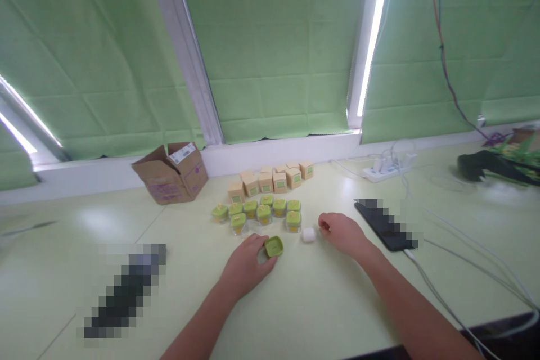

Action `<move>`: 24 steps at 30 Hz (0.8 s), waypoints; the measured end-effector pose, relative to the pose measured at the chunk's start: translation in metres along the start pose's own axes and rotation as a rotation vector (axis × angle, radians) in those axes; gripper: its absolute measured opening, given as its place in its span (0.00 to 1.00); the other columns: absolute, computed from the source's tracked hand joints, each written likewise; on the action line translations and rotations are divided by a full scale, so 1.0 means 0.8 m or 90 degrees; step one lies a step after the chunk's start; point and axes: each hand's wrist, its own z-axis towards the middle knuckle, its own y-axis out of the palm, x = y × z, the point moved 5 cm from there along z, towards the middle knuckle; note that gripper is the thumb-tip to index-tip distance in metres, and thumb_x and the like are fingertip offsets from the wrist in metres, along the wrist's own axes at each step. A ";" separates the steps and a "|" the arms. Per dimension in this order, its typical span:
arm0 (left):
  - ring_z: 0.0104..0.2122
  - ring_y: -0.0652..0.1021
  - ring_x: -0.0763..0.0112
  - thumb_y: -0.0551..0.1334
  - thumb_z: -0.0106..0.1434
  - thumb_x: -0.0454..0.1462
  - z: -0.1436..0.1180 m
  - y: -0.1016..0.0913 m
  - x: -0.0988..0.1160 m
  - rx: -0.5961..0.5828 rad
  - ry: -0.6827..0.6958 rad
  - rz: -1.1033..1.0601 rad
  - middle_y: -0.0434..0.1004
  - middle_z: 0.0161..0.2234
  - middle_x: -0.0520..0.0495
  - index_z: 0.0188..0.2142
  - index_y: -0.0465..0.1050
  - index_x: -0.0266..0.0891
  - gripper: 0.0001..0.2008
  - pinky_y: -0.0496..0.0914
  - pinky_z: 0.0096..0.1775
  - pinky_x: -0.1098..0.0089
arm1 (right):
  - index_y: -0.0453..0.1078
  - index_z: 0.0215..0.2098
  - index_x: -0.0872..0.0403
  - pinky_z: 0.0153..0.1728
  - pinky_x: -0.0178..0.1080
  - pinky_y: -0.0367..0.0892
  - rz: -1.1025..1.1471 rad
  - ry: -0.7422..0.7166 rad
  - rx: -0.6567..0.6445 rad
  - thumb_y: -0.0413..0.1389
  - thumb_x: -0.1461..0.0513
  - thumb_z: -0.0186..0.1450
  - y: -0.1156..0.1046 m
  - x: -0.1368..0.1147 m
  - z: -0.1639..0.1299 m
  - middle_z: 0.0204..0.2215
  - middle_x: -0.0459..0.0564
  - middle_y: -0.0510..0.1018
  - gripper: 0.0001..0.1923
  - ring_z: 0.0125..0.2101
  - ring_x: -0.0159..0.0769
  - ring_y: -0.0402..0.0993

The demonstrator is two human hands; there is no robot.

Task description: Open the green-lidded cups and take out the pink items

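Observation:
My left hand (pixel 244 264) rests on the pale green table (pixel 320 298) with its fingertips on a loose green lid (pixel 274 246). My right hand (pixel 342 233) lies on the table with curled fingers, just right of a small white jar (pixel 308 234) and not clearly touching it. Just beyond both hands stands a cluster of several small clear jars with green lids (pixel 264 211). Behind those sits a row of several small tan boxes (pixel 273 179) with green labels.
An open cardboard box (pixel 172 173) lies at the back left. A dark phone (pixel 385 224) with a white cable lies right of my right hand. A white power strip (pixel 386 169) with cables sits by the window ledge. A dark object (pixel 485 166) is far right.

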 end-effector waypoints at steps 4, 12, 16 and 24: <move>0.45 0.74 0.59 0.60 0.59 0.43 0.001 0.000 -0.006 0.009 -0.021 0.021 0.75 0.44 0.44 0.47 0.71 0.43 0.17 0.67 0.48 0.63 | 0.71 0.34 0.52 0.30 0.34 0.53 -0.008 -0.008 -0.009 0.51 0.65 0.62 0.006 0.001 0.001 0.33 0.49 0.75 0.07 0.35 0.35 0.70; 0.44 0.75 0.60 0.60 0.59 0.42 0.002 -0.001 -0.011 0.013 -0.062 0.038 0.76 0.42 0.44 0.47 0.71 0.42 0.16 0.66 0.48 0.64 | 0.72 0.37 0.52 0.32 0.34 0.55 0.000 0.000 -0.015 0.49 0.67 0.63 0.018 0.011 0.008 0.34 0.50 0.75 0.10 0.37 0.35 0.70; 0.42 0.75 0.61 0.61 0.58 0.40 0.003 0.000 -0.010 0.013 -0.067 0.038 0.77 0.41 0.45 0.45 0.71 0.42 0.15 0.66 0.46 0.65 | 0.72 0.40 0.51 0.33 0.33 0.56 0.013 -0.001 -0.009 0.49 0.68 0.62 0.020 0.014 0.009 0.36 0.49 0.75 0.12 0.37 0.34 0.71; 0.38 0.76 0.64 0.60 0.58 0.38 0.005 -0.001 -0.012 0.026 -0.083 0.034 0.77 0.37 0.47 0.50 0.67 0.41 0.19 0.67 0.43 0.67 | 0.70 0.43 0.52 0.37 0.33 0.58 0.036 0.002 0.045 0.48 0.67 0.63 0.014 0.008 0.009 0.38 0.49 0.74 0.14 0.38 0.33 0.70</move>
